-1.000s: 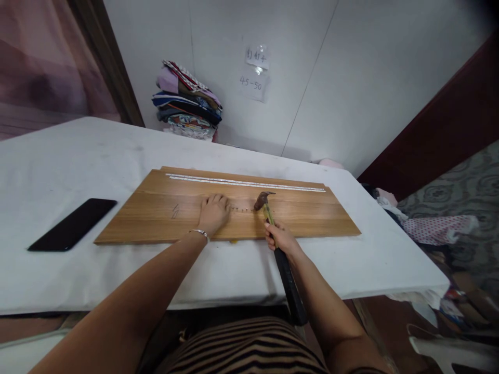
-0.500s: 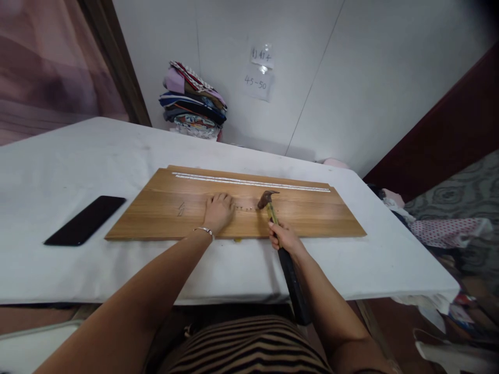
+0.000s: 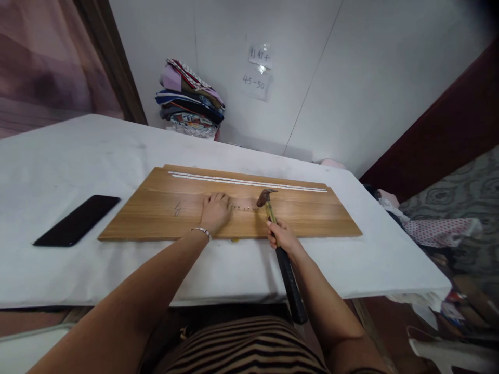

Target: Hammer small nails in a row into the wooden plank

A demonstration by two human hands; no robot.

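A wide wooden board [image 3: 312, 218] lies on the white-covered table. Flat on its surface, left of the middle, rests my left hand [image 3: 215, 212], palm down with fingers stretched out. My right hand [image 3: 283, 236] is wrapped round a claw hammer [image 3: 270, 210], gripping it partway up the shaft. The hammer's head hovers or rests just over the board's middle; I cannot tell whether it touches. Several small nails [image 3: 248, 208] stand in a row between my left hand and the hammer head. A few loose nails [image 3: 178, 209] lie on the board's left part.
A black phone [image 3: 77, 221] lies left of the board. Two white strips [image 3: 249, 183] run along the board's far side. Folded cloths [image 3: 192, 101] are stacked against the wall, near taped paper notes [image 3: 255, 83]. The white tablecloth [image 3: 128, 275] reaches the near table edge.
The view has shifted slightly, so everything sits a little further left. Both hands and the hammer keep nearly the same place over the board.
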